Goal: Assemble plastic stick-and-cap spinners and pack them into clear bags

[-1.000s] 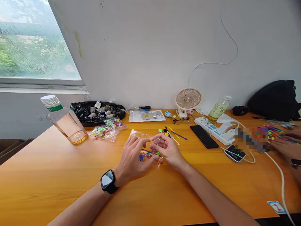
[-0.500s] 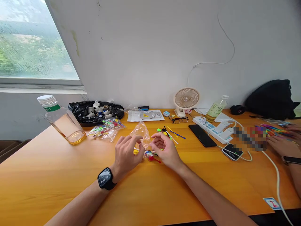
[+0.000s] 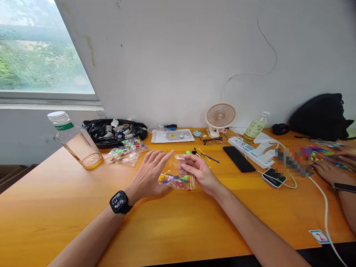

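Note:
My right hand [image 3: 200,172] pinches the upper edge of a clear plastic bag [image 3: 191,181] between thumb and fingers. Small yellow, blue, green and red plastic pieces [image 3: 172,179] show at the bag; I cannot tell whether they lie inside it or beneath it. On the bag's left is my left hand [image 3: 151,174], fingers stretched and thumb apart, holding nothing. Just behind the hands lie loose plastic pieces, among them a green disc [image 3: 188,152] and blue and yellow arrow-like sticks [image 3: 209,157].
Left of my hands are a filled clear bag [image 3: 126,152], a large bottle [image 3: 79,144] and a black plastic bag [image 3: 94,129]. A fan [image 3: 221,115], glasses [image 3: 213,141], phone [image 3: 238,158] and power strip [image 3: 251,152] stand or lie toward the right. Another person's hands [image 3: 328,170] handle colourful sticks at far right.
The bag has come down from upright behind my hands to lower between them, over the small pieces. My left hand has spread from a curled pose; my right hand has closed on the bag.

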{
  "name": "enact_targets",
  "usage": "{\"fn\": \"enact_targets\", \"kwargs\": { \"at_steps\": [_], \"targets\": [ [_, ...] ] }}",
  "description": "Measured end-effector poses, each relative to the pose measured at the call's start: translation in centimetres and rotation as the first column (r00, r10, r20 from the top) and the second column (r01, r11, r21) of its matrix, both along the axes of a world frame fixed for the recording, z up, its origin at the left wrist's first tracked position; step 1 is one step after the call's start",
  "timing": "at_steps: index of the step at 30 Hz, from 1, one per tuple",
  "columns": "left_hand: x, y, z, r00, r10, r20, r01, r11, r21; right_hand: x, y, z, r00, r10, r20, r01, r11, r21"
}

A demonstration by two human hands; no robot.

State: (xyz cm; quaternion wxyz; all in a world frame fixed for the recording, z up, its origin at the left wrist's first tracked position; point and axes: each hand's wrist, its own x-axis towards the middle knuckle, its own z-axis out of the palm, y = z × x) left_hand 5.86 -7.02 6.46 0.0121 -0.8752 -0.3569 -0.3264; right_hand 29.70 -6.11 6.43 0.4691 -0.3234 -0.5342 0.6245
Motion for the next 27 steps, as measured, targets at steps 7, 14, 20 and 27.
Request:
{"fn": "enact_targets", "kwargs": {
  "at_steps": [7,14,20,27],
  "targets": [
    [-2.3,1.8,-0.6,0.963,0.205,0.174,-0.195,0.978,-0.078,0.4,0.2,-0.3,0.884,-0.204,0.42,-0.007,0.894,0.448],
    [-2.5,2.3,-1.2,0.969,0.236,0.068,-0.23,0.97,-0.08,-1.0,-1.5,-1.6,0.63,-0.359,0.689,-0.376,0.635,0.675],
    [-2.1,1.9,-1.2,0.969,0.249,0.008,-0.248,0.967,-0.056,-1.1,-1.7,-1.4,0.643,-0.35,0.682,-0.347,0.66,0.666],
    [-2.2,2.2,-1.5,0.951,0.31,-0.014,-0.311,0.949,-0.061,-0.2,-1.6,0.3,0.9,-0.032,0.434,-0.117,0.943,0.312]
  ]
}}
